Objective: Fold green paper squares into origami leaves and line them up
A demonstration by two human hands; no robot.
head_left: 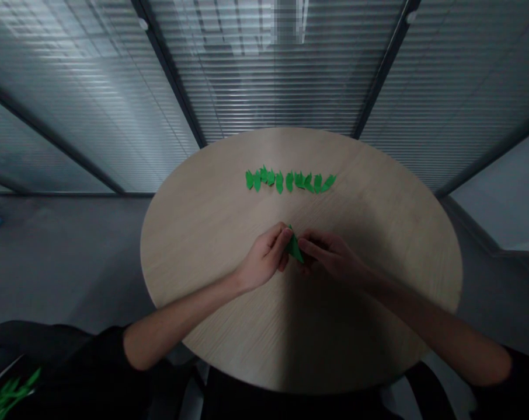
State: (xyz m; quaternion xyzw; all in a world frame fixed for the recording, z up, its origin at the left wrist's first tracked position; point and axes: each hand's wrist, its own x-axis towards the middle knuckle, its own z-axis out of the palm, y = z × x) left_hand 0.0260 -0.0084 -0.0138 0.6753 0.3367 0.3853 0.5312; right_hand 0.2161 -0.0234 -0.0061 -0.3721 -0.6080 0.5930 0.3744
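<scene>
the person at the round wooden table [212,280] has a folded piece of green paper [294,247] pinched between both hands, over the near half of the tabletop and a little in front of the table's middle. the paper is a bright, flat green and forms a narrow wedge, coming to a sharp point at the top and widening toward the lower right. its folded layers look crisp, though part of it is hidden behind the fingers. the left hand [264,256] is closed on the paper's left side, its fingers curled and its thumb [285,235] pressed along the edge. the right hand [330,254] comes in from the other side, its index finger [310,247] lying across the paper's right side and the other fingers curled beneath, closed in a grip as well.

farther across the table, a row of small folded green paper shapes [289,181] runs side by side, about ten of them, each with pointed ends and several touching their neighbours. a loose bunch of green paper shapes [8,394] sits in the dark lower left corner, beside the person's black left sleeve [102,356]. behind the table stands a glass wall with slatted blinds [273,76].
</scene>
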